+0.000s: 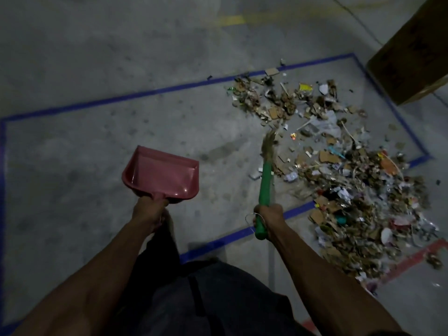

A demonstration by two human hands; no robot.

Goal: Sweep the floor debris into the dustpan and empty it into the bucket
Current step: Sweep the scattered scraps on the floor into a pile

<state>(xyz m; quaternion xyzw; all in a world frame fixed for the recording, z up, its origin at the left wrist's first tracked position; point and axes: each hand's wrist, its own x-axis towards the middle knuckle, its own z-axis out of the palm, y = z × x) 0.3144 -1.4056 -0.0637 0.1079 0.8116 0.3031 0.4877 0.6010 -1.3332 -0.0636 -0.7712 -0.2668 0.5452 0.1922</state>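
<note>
1. Both bare forearms extended forward and down, roughly parallel.
2. Left hand (150,212): fingers curled tight around a handle.
3. Right hand (269,215): fist closed around a handle, knuckles up.

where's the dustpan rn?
Head view, left of centre: the pink dustpan is gripped by its handle in the left hand, with no debris in it, left of the broom and debris pile.

A warehouse-like space: bare concrete floor (97,69) marked with blue tape (145,93), cardboard box (412,52) nearby.
</note>
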